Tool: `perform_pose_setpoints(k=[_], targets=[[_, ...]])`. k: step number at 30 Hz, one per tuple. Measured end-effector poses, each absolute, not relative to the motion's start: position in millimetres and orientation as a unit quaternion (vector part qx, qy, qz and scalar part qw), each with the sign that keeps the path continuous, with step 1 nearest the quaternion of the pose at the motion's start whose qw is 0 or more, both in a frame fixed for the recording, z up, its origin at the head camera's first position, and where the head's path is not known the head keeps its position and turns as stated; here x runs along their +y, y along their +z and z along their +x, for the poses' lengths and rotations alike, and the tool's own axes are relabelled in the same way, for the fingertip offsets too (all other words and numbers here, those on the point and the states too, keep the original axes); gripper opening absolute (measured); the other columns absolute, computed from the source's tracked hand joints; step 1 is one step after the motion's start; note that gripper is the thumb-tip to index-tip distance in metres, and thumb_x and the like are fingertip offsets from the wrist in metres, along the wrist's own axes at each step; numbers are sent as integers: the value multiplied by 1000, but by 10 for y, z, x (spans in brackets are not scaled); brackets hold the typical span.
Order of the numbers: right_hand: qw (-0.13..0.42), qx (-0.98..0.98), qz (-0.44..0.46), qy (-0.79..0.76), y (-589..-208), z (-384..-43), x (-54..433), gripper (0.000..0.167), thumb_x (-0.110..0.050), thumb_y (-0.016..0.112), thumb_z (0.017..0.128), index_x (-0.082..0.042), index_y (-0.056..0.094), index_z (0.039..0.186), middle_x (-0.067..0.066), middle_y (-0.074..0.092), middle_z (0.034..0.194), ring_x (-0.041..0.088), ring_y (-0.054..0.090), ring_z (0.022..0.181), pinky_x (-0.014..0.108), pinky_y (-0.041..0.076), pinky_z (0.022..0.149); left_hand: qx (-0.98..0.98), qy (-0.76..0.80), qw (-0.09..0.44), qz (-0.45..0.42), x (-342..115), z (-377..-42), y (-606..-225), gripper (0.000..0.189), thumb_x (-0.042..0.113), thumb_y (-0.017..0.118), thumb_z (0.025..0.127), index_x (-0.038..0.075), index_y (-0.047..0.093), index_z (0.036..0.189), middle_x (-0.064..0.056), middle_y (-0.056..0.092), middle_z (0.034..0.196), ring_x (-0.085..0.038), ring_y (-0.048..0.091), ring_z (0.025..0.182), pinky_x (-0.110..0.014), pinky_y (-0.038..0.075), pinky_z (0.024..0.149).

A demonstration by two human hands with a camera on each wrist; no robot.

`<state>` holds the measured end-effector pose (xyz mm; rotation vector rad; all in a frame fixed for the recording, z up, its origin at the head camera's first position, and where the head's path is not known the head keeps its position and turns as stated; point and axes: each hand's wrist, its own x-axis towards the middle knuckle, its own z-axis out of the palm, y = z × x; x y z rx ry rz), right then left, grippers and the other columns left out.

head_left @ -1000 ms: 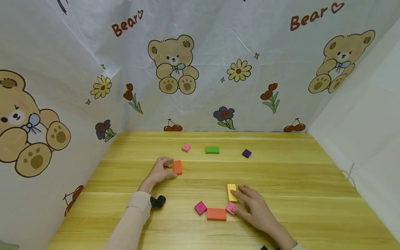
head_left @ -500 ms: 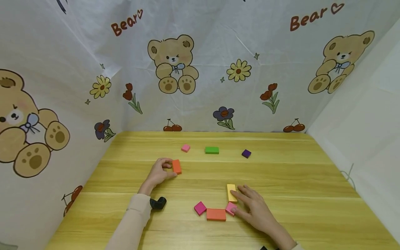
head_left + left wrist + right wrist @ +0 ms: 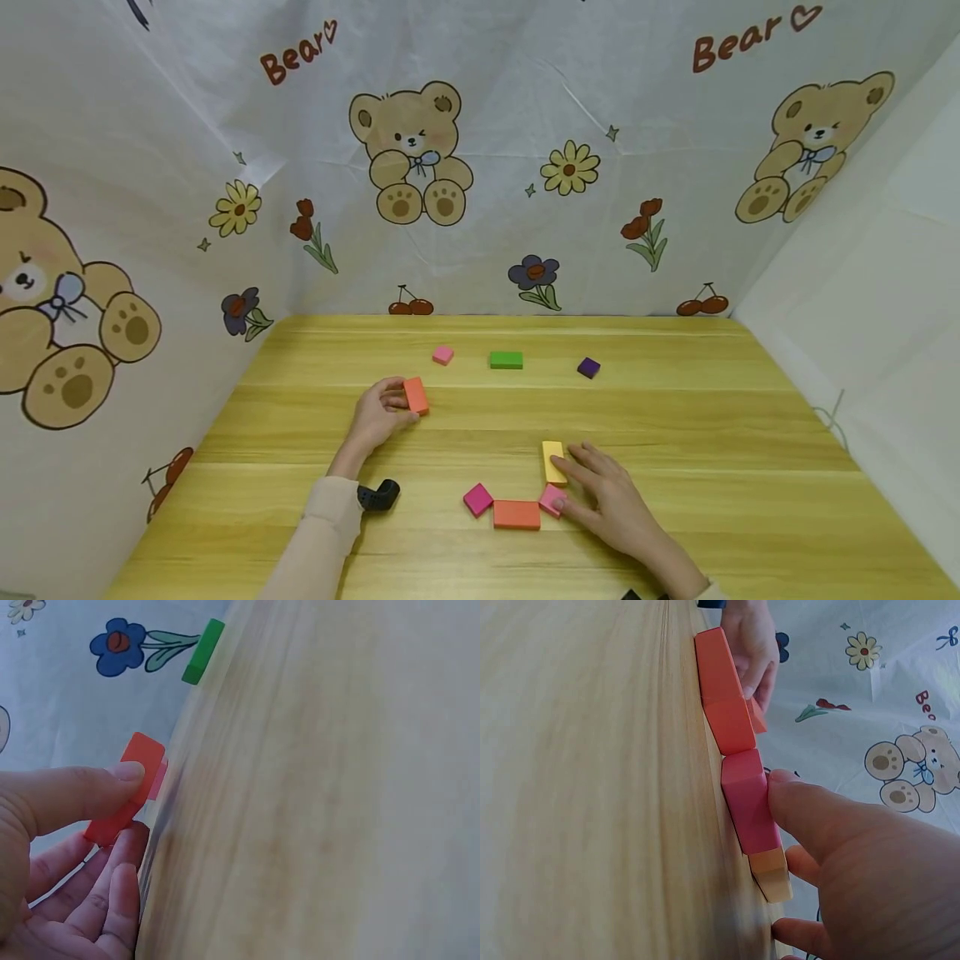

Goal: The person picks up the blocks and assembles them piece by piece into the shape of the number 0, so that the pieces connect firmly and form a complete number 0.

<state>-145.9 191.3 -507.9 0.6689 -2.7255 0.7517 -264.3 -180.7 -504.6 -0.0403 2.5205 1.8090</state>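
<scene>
My left hand pinches an orange rectangular block between thumb and fingers, the block tilted; the left wrist view shows the thumb across its face. My right hand lies over the right end of a row of blocks, fingers fairly straight. Its thumb touches a pink square block and its index finger touches a yellow rectangular block. Left of the pink block lies a red-orange rectangular block, its corner meeting a magenta square block turned like a diamond.
Toward the back of the wooden table lie a small pink block, a green rectangular block and a dark purple block. A black wrist-worn device sits by the left cuff. A bear-patterned sheet hangs behind.
My left fingers have closed on the orange block, which has shifted slightly left and back and tilted. My right hand and the blocks beside it have stayed put.
</scene>
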Motion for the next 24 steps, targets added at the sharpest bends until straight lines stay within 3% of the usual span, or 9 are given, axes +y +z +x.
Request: perform_pose_setpoints(k=[6,12,17,24], targets=[[121,-932,229,252,-5080,-1464,1915,52,-34,75,84,-15,64,131,19,57,136,45,47,130,67,37,100,785,619,22,-11,-1810,-2584,-5051,69,-5,74,80,1,45,142,-22,55,133,-29,61,106,-21,51,74],[121,-932,229,255,-5070,-1464,1917,53,-33,76,83,-15,64,131,19,57,136,45,47,130,67,37,100,769,639,-1,16,-1788,-2510,-5110,66,-5,77,77,-2,49,137,-21,58,124,-15,63,94,-21,53,73],[119,-932,228,256,-5067,-1462,1916,52,-33,75,84,-15,64,131,19,57,136,45,47,130,67,37,100,765,644,26,9,-1708,-2454,-5075,64,-7,75,79,3,50,137,-21,57,127,-19,64,98,-21,53,75],[114,-932,228,257,-5065,-1457,1910,52,-34,75,84,-15,63,132,19,57,136,45,47,131,67,37,100,766,641,54,16,-1575,-2374,-5070,64,-8,74,79,1,50,138,-21,56,129,-23,63,100,-20,52,73]])
